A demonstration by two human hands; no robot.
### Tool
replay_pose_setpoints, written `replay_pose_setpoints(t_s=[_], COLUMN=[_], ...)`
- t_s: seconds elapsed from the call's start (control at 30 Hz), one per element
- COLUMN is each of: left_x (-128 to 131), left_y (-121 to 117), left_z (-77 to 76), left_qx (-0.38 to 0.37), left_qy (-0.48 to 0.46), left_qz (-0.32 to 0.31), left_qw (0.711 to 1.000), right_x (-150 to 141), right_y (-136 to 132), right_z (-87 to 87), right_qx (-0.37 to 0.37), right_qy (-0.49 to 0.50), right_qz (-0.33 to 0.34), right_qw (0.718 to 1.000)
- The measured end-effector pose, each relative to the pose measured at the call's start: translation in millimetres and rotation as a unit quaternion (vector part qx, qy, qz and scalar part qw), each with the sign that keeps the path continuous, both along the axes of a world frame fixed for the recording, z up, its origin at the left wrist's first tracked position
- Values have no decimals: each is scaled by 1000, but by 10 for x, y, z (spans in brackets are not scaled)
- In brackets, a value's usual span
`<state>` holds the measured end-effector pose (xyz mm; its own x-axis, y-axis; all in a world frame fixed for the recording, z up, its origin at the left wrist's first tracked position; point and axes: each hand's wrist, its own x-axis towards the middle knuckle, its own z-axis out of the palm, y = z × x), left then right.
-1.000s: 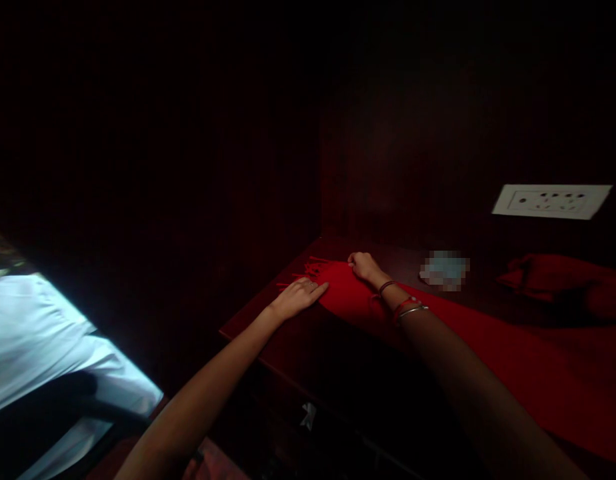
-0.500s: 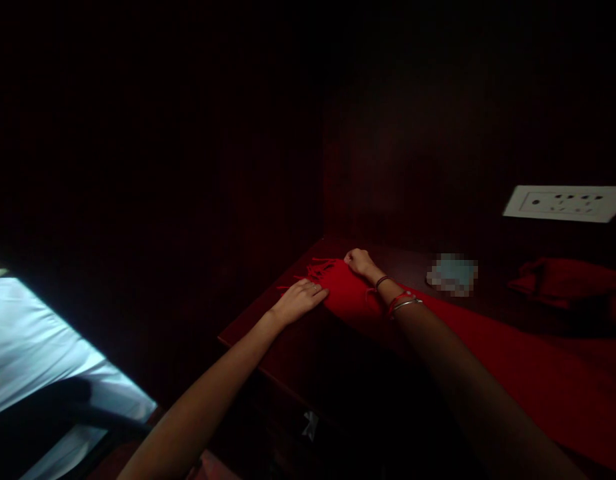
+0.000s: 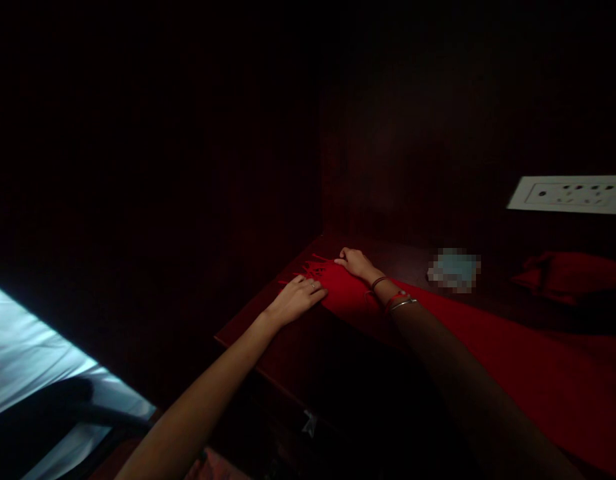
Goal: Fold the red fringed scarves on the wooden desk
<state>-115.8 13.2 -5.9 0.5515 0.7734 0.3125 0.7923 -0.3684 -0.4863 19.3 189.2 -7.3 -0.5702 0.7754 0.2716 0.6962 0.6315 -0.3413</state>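
A red scarf (image 3: 493,360) with a fringe (image 3: 315,268) at its left end lies along a dark wooden desk (image 3: 268,363). My left hand (image 3: 295,298), a ring on one finger, rests over the scarf's near corner beside the fringe, fingers laid down and slightly bent. At the far corner is my right hand (image 3: 355,262), touching the cloth, with thumb and forefinger a little apart. Bracelets circle that wrist. My right forearm hides part of the scarf.
Behind the scarf lies a blurred pale-blue item (image 3: 453,270). Farther right is a crumpled dark red cloth (image 3: 573,277). A white socket panel (image 3: 571,195) is on the back wall. At left are a white sheet (image 3: 33,340) and a dark curved object (image 3: 53,403).
My right hand has shifted slightly left at the scarf's far corner, and its pinched fingers have loosened apart. My left hand has stayed almost in place. The view has tilted slightly.
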Motion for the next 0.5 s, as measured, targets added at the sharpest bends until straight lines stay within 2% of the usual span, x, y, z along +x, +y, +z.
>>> replay_pose_setpoints(t_s=[0.13, 0.33, 0.5], left_x=[27, -15, -108], left_y=[46, 48, 21], left_z=[-2, -32, 18], left_qx=[24, -2, 35], left_qy=[-6, 5, -66], left_qz=[4, -12, -7], left_qw=[1000, 1000, 997], right_x=[-17, -39, -18], right_y=[63, 116, 83], right_z=[-7, 32, 61], right_qx=[-31, -6, 31], right_qy=[25, 56, 29], right_qz=[7, -16, -8], right_qw=[999, 998, 999])
